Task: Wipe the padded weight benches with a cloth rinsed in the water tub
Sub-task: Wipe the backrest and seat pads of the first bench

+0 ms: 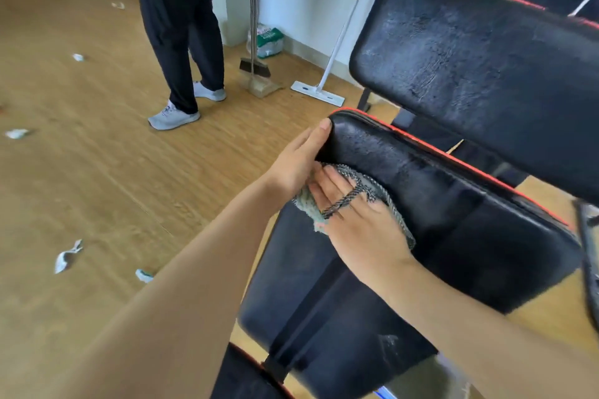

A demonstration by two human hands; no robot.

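Note:
A black padded bench pad with red piping (460, 204) fills the right centre, and a second black pad (470, 52) stands above it. My left hand (298, 159) grips the near corner of the lower pad, thumb on its top edge. My right hand (353, 217) lies flat, fingers straight, pressing a grey checked cloth (372, 185) against the pad's side edge. A frayed strand of the cloth crosses my fingers. No water tub is in view.
A person in dark trousers and grey trainers (181, 42) stands on the wooden floor at the back. A broom with dustpan (256, 74) and a white flat mop (319, 94) lean on the wall. Paper scraps (66, 257) litter the floor at left.

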